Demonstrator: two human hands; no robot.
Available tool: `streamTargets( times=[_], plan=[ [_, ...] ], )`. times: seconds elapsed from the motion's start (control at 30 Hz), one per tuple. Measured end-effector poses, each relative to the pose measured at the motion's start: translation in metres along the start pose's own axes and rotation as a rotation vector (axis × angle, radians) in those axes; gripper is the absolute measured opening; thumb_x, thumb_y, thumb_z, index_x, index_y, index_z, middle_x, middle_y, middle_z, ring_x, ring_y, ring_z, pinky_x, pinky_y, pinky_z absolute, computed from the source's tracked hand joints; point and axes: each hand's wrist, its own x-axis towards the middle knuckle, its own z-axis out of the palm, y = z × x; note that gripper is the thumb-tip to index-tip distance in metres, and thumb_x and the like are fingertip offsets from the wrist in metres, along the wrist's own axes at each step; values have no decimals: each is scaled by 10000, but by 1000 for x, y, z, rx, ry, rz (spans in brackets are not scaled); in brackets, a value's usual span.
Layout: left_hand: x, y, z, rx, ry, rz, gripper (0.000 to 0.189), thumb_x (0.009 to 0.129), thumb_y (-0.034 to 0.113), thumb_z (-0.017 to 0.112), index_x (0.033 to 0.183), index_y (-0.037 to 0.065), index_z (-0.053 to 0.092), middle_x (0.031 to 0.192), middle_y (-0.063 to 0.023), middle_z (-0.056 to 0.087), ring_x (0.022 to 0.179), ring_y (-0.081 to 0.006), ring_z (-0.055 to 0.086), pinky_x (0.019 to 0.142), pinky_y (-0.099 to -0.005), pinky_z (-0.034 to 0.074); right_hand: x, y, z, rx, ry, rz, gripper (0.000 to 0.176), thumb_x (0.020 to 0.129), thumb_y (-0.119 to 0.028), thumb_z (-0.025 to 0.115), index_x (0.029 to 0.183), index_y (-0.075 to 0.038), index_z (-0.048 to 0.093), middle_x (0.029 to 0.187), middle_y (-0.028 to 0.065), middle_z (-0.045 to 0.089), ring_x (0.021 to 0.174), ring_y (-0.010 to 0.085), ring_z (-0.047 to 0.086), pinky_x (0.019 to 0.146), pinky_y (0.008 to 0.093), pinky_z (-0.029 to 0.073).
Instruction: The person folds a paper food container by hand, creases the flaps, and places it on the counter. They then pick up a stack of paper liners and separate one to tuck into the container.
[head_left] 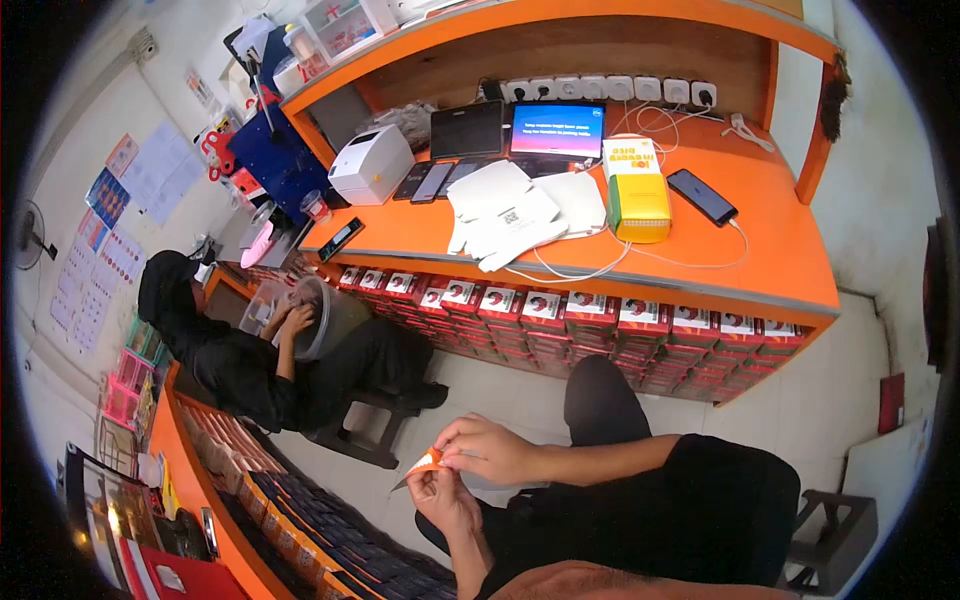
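Note:
My right hand [488,449] comes in from the right, its fingers pinched on the upper edge of a small orange-and-white piece [428,461] that looks like a folded packet or label. From below, my left hand [447,502] grips the same piece with its fingertips. A thin grey point sticks out from the piece's lower left. Fingers cover much of it, so its exact kind cannot be made out. Both hands are in the air in front of my dark-clothed legs [610,405].
An orange desk [780,260] holds white papers [510,215], a yellow box [640,208], a phone [702,196] and a label printer [372,165]. Stacked red boxes [590,310] line its underside. A co-worker [235,365] sits at left beside a clear tub [335,318]. Packets fill a lower rack [320,540].

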Motion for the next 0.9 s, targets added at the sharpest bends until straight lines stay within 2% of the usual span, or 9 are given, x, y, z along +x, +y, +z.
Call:
streamTargets(
  times=[0.2, 0.3, 0.37, 0.5, 0.67, 0.9],
  plan=[
    [5, 9, -11, 8, -65, -75, 217, 1006, 38, 635, 1208, -24, 586, 1217, -141, 648, 1084, -216, 645, 936, -338, 548, -3, -6, 1, -40, 94, -35, 147, 950, -123, 679, 1039, -11, 711, 1112, 88, 650, 1057, 291, 608, 924, 402, 503],
    [2, 6, 0, -1, -5, -40, 167, 995, 3, 634, 1159, -29, 630, 1195, -153, 666, 1050, -208, 667, 920, -315, 558, -9, -8, 9, -75, 131, -40, 149, 945, -112, 683, 1052, -14, 715, 1130, 86, 653, 1059, 292, 611, 925, 393, 509],
    [1, 6, 2, -9, 3, -75, 197, 989, 5, 644, 1183, -27, 625, 1196, -146, 668, 1056, -207, 664, 929, -316, 551, -10, -10, 10, -80, 160, -65, 149, 945, -102, 683, 1063, -17, 717, 1145, 85, 656, 1067, 291, 615, 927, 388, 512],
    [4, 7, -7, -57, -35, -154, 290, 995, 13, 634, 1281, -19, 590, 1239, -138, 647, 1113, -207, 638, 968, -331, 535, -13, 0, 7, 41, 119, 9, 132, 950, -91, 676, 1060, -26, 707, 1191, 105, 654, 1114, 278, 631, 950, 379, 519],
    [4, 2, 1, -34, -28, -145, 253, 993, 7, 634, 1239, -23, 582, 1230, -149, 645, 1109, -212, 646, 976, -336, 538, -13, 5, 2, 245, 71, 158, 97, 960, -81, 657, 1039, -24, 666, 1238, 129, 639, 1138, 274, 646, 976, 375, 525],
    [1, -6, 2, -55, -45, -154, 333, 1017, 53, 626, 1319, -6, 498, 1272, -162, 612, 1121, -225, 644, 980, -343, 555, -17, 7, 8, 204, 84, 129, 122, 970, -91, 660, 1068, -18, 650, 1240, 124, 627, 1126, 259, 635, 955, 361, 527]
  ],
)
